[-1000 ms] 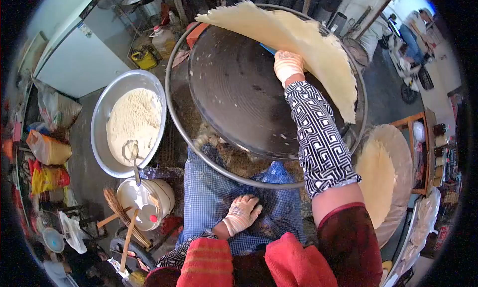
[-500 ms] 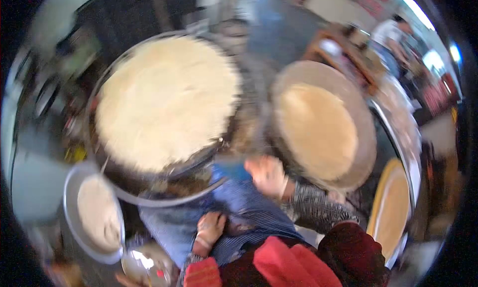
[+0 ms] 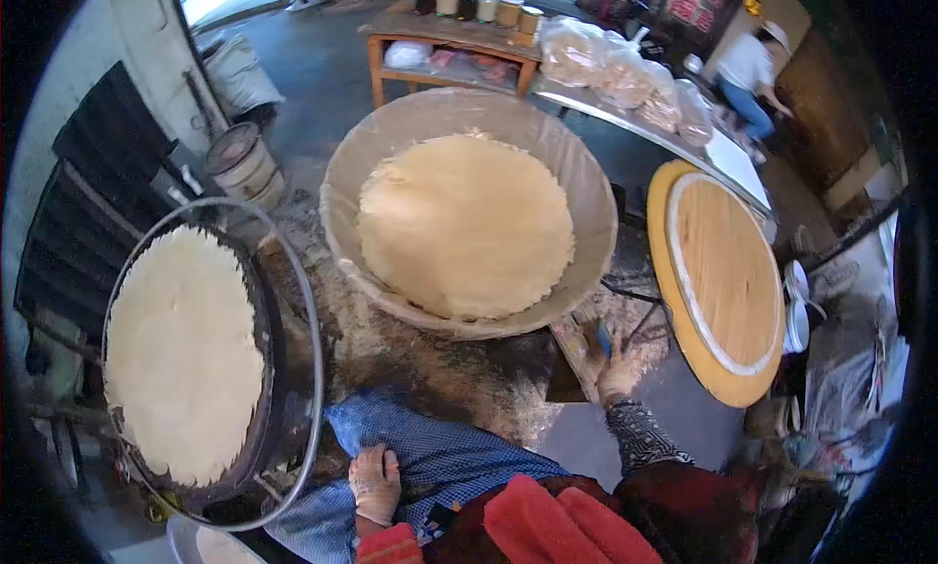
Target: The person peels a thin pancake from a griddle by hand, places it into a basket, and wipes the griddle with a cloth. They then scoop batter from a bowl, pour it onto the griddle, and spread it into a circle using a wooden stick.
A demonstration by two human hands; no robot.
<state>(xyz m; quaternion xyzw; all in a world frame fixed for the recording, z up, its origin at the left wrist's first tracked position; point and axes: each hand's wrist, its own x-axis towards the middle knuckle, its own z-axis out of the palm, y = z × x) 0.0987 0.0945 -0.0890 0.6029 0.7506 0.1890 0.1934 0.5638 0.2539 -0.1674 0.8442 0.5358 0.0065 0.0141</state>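
My left hand (image 3: pixel 376 481) rests on the blue checked cloth (image 3: pixel 430 447) over my lap, fingers loosely bent and holding nothing. My right hand (image 3: pixel 618 370) is low at the right of the large lined basket (image 3: pixel 576 173), its fingers round a small blue object (image 3: pixel 603 339), beside a wooden piece (image 3: pixel 575 354). Inside the basket lies a wide, thin pale-brown flatbread (image 3: pixel 464 232). At the left, a pale round sheet of dough (image 3: pixel 186 349) covers a dark round griddle (image 3: pixel 266 408) within a metal ring (image 3: pixel 318 368).
A round wooden board (image 3: pixel 728 271) stands at the right on a yellow disc (image 3: pixel 674 300). Behind are a wooden table (image 3: pixel 440 36) with jars, a bench (image 3: pixel 625 119) with filled plastic bags (image 3: pixel 620 75), a bucket (image 3: pixel 244 163), and a bending person (image 3: pixel 750 75) at far right.
The view has turned right, so the griddle now shows at the left and the basket in the middle. My right hand has moved from near the griddle to beside the basket. My left hand stays on the cloth.
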